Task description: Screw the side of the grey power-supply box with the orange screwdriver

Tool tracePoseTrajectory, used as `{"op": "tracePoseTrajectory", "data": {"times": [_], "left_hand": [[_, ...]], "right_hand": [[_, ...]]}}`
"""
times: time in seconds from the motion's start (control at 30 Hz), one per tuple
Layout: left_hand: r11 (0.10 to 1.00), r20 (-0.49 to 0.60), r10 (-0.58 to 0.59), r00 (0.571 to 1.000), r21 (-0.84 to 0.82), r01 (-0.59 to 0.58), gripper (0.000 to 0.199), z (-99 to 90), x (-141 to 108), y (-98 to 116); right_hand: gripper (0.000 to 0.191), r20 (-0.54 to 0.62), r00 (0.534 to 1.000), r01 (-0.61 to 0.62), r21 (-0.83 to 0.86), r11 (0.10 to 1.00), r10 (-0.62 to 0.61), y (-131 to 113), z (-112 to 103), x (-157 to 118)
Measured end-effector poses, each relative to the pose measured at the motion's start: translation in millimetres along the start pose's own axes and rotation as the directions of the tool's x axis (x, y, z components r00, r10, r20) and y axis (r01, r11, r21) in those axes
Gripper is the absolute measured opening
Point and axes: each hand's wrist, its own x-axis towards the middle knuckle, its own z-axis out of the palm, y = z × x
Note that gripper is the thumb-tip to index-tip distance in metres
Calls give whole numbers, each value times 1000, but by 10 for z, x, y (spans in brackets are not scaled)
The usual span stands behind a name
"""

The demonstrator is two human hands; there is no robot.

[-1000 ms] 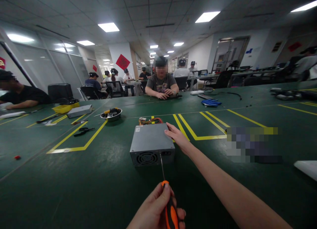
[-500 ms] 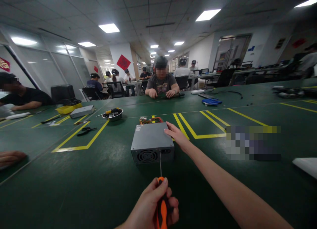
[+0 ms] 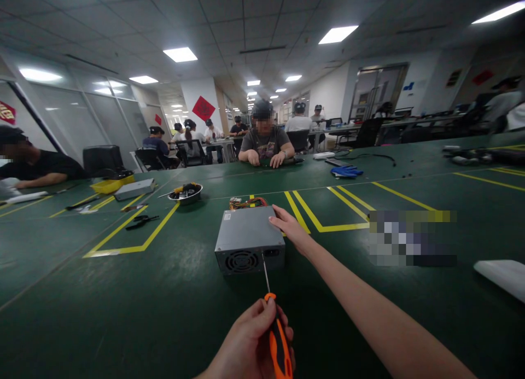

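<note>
1. My left hand (image 3: pixel 246 340) is a closed grip around the orange screwdriver (image 3: pixel 279 340), shaft pointing forward.
2. Its tip is at the front of the power supply (image 3: pixel 241 237), touching or just short; I can't quite tell.
3. My right hand (image 3: pixel 287 226) lies open against the supply's top right edge.
4. The supply sits on the green desk (image 3: pixel 123 313), with wires (image 3: pixel 248 203) behind it.
5. Farther off, a metal bowl (image 3: pixel 185 194) holds tools.

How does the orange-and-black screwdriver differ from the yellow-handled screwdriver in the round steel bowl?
The orange-and-black screwdriver has a mostly orange handle; the yellow-handled screwdriver has a yellow-and-black one. The orange-and-black screwdriver is gripped in the left hand; the yellow-handled screwdriver rests in the round steel bowl. The orange-and-black screwdriver's shaft points toward the grey metal power supply; the yellow-handled screwdriver's shaft juts left past the bowl's rim. Both have thin metal shafts.
</note>
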Motion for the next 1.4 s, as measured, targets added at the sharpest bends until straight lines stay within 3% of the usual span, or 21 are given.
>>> {"op": "tracePoseTrajectory", "data": {"times": [0.17,0.33,0.57,0.83,0.93,1.03,1.13,1.27,1.4], "left_hand": [[999,46,-12,999,41,11,25,-24,7,11],[998,-14,-61,998,-7,61,26,39,-96,79],[998,-3,47,999,41,-47,19,43,-117,75],[999,3,24,1000,28,-24,23,79,-153,90],[1000,-21,21,1000,19,-20,22,100,-190,87],[999,-47,52,998,12,-51,16,93,-199,68],[997,-29,79,996,-3,-79,12,83,-198,57],[996,-8,89,996,-8,-89,14,87,-192,64],[995,-9,97,995,-31,-97,11,96,-181,68]], "right_hand": [[63,2,1000,5,0,1000,-5,15,-10,9],[64,4,1000,14,2,1000,-14,42,-12,44],[66,-1,1000,26,-24,999,-26,71,-18,63],[68,32,999,24,-112,993,-20,-10,-6,45],[69,84,996,16,-178,984,-1,-112,-70,13],[66,227,974,31,-243,970,25,-321,-172,-84],[79,361,932,80,-302,950,36,-551,-230,-233],[71,451,892,269,-533,802,1,-671,-192,-429],[57,448,891,372,-621,690,-77,-571,-141,-532]]}}
